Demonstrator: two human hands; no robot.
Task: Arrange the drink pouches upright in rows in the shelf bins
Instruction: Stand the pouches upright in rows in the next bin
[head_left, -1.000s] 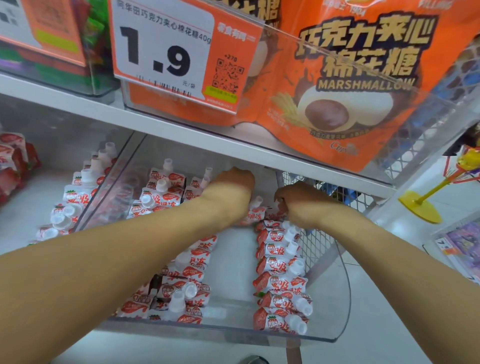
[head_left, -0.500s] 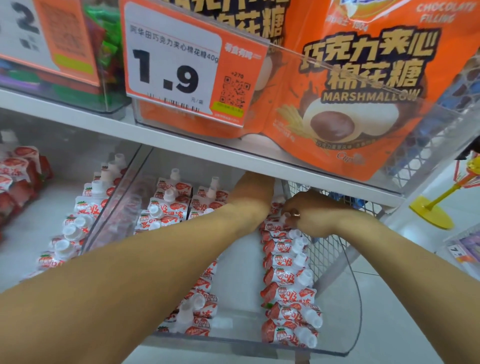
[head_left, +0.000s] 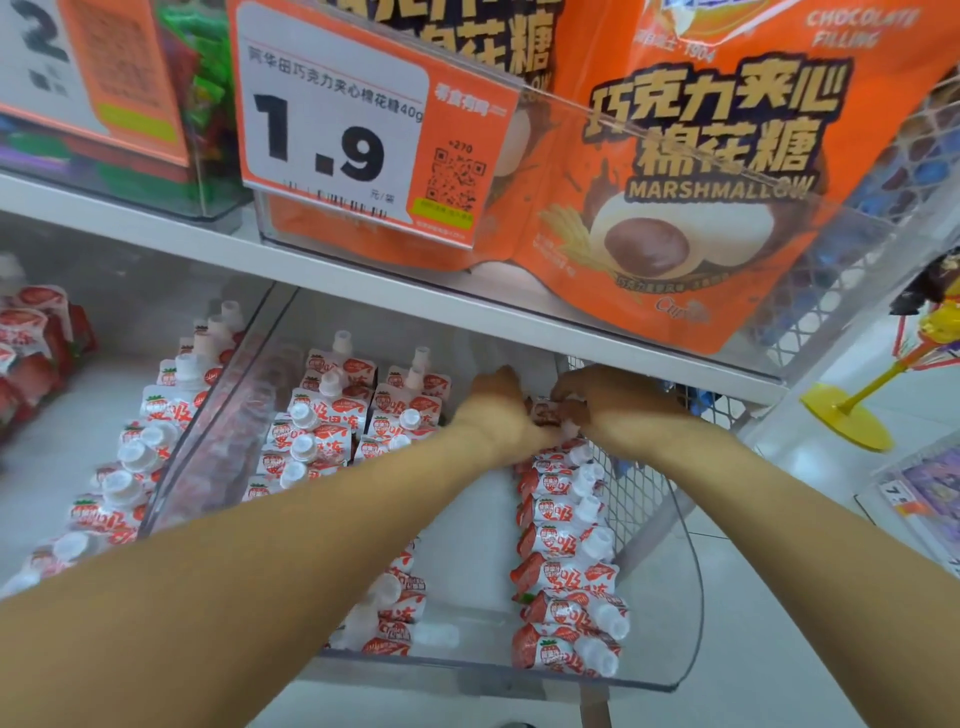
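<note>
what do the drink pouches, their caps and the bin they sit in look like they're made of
Drink pouches: soft printed film, probably plastic laminate; the glossy red and white skins crease and bulge.
Caps: white moulded plastic, apparently rigid, with a dull sheen.
Bin: clear hard plastic, likely acrylic; the floor shows through its curved front wall and the edges catch light.

Above me an orange marshmallow bag (head_left: 675, 208) sits behind a price tag (head_left: 332, 135) reading 1.9. Green packets (head_left: 192, 93), blurred, perhaps sweets, lie left of it. A yellow stand (head_left: 847, 421) is at my right.
</note>
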